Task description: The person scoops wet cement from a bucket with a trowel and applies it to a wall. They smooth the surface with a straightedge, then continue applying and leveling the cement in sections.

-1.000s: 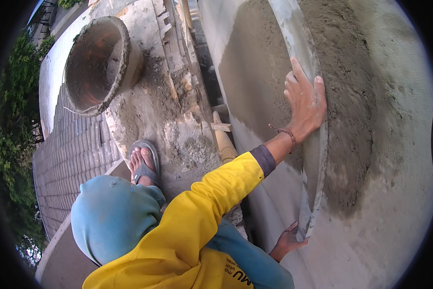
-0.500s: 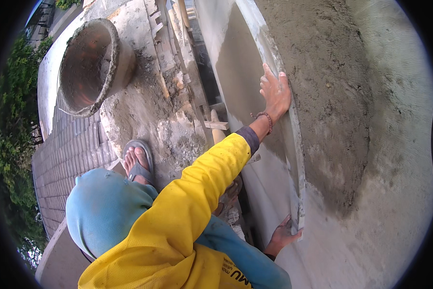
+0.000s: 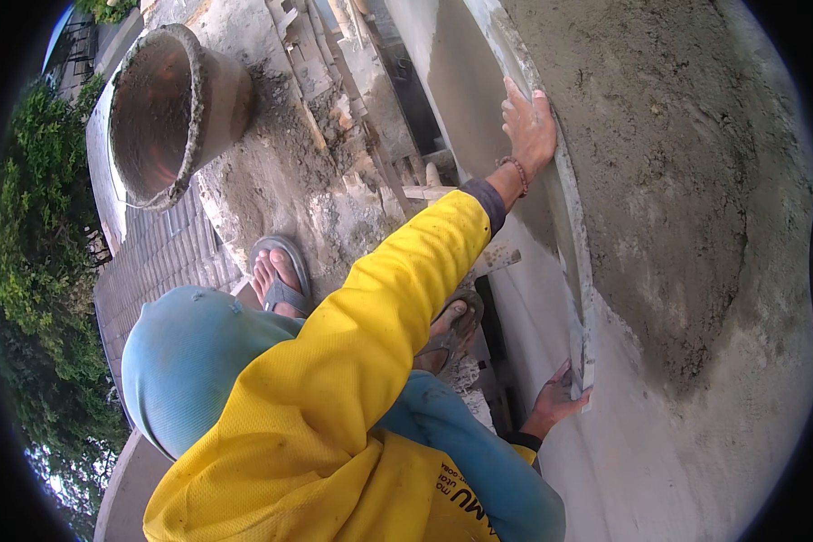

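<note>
My left hand (image 3: 531, 126), in a yellow sleeve with a beaded bracelet at the wrist, grips a long, mortar-smeared straightedge (image 3: 576, 226) lying along the rendered wall surface (image 3: 668, 181). My right hand (image 3: 558, 397) has its fingers round the lower end of the same straightedge. Damp, rough mortar covers much of the surface right of the straightedge; smoother grey render and a darker damp band show to its left. My blue-clad knee (image 3: 198, 361) fills the lower left, and my sandaled feet (image 3: 280, 275) rest on the rough ledge.
A mortar-caked bucket (image 3: 167, 113) stands on the rubble-strewn ledge (image 3: 244, 199) at upper left. A dark gap with wooden pieces (image 3: 438, 181) runs between ledge and wall. A tiled roof (image 3: 158, 271) and trees (image 3: 36, 226) lie beyond the ledge at far left.
Both hands shifted the straightedge leftward over the surface earlier in the interval. Since then they and the straightedge sit higher in the picture, as the view has also shifted.
</note>
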`<state>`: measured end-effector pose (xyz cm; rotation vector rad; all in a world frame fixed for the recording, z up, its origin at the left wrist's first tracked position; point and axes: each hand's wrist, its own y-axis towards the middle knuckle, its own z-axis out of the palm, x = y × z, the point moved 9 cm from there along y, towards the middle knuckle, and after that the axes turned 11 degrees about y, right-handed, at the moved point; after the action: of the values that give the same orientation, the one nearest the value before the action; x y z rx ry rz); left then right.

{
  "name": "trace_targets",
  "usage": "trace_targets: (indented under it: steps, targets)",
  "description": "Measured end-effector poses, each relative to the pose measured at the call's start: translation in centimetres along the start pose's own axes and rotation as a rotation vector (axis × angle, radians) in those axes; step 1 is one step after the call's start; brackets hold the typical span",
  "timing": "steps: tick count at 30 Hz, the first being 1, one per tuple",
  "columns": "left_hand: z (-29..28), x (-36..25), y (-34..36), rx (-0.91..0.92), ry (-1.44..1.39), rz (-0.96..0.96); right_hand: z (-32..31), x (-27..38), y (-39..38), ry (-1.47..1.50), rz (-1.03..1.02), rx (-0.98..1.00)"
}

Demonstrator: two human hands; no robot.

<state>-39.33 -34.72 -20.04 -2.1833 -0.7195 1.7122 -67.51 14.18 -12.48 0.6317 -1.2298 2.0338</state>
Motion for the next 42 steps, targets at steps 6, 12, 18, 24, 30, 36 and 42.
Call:
trace_targets:
  steps: [6, 12, 18, 24, 30, 36, 42]
  targets:
    - [2.0, -2.3, -9.7, -0.029, -0.026, 0.202, -1.3, 5.3, -2.8, 0.032, -0.012, -0.030]
    - [1.0, 3.5, 2.3, 0.006, 0.041, -0.064, -1.9, -1.0, 1.5, -0.030, 0.012, -0.118]
    - [2.0, 1.9, -3.7, -0.030, 0.006, 0.081, -2.9, 1.5, 0.0, 0.033, -0.037, -0.098]
    - [2.9, 3.4, -4.0, -0.063, 0.024, 0.111, -4.7, 2.0, 0.0, 0.049, 0.049, -0.137]
    - [3.2, 8.6, 3.1, 0.026, 0.083, -0.062, -5.6, -1.9, 3.1, 0.027, 0.049, -0.120]
    - [5.3, 8.0, -4.0, 0.011, 0.046, 0.092, -6.7, 1.8, 1.0, 0.073, 0.099, -0.106]
    - [4.3, 12.9, 7.0, 0.071, 0.118, -0.139, -7.6, -7.2, 6.2, 0.176, 0.355, -0.121]
